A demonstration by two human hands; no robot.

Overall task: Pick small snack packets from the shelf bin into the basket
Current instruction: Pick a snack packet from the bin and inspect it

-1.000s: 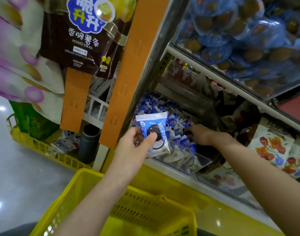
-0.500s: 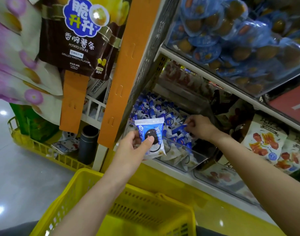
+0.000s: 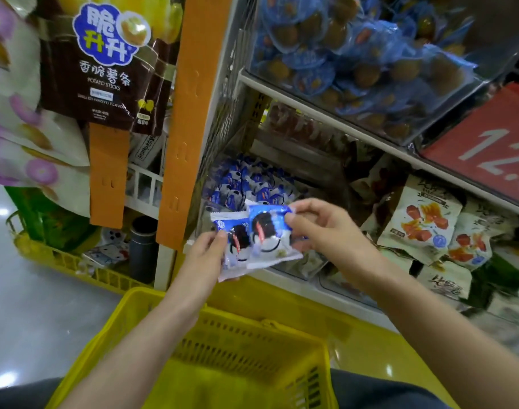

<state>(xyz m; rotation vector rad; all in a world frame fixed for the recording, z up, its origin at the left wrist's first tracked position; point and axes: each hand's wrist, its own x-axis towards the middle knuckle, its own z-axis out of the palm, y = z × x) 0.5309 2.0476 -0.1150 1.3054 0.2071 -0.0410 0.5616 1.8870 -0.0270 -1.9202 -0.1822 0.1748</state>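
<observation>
Two small blue-and-white snack packets with a dark cookie picture are held side by side in front of the shelf. My left hand [image 3: 206,255] pinches the left packet [image 3: 234,246] by its edge. My right hand [image 3: 320,228] pinches the right packet [image 3: 270,234], which overlaps the left one. Behind them, the clear shelf bin [image 3: 290,268] holds several more of the same packets [image 3: 246,184]. The yellow plastic basket [image 3: 128,317] sits directly below my forearms, and its inside shows no packets.
An orange upright strip [image 3: 187,122] and a wire mesh side stand left of the bin. Brown potato-stick bags [image 3: 105,69] hang at upper left. White-and-orange snack bags [image 3: 423,222] fill the shelf to the right. Blue packets [image 3: 355,54] fill the bin above. A second yellow basket [image 3: 54,255] sits on the floor.
My right hand has come out of the bin with a second packet and brought it against the packet in my left hand. Both hands have shifted toward me, above the basket.
</observation>
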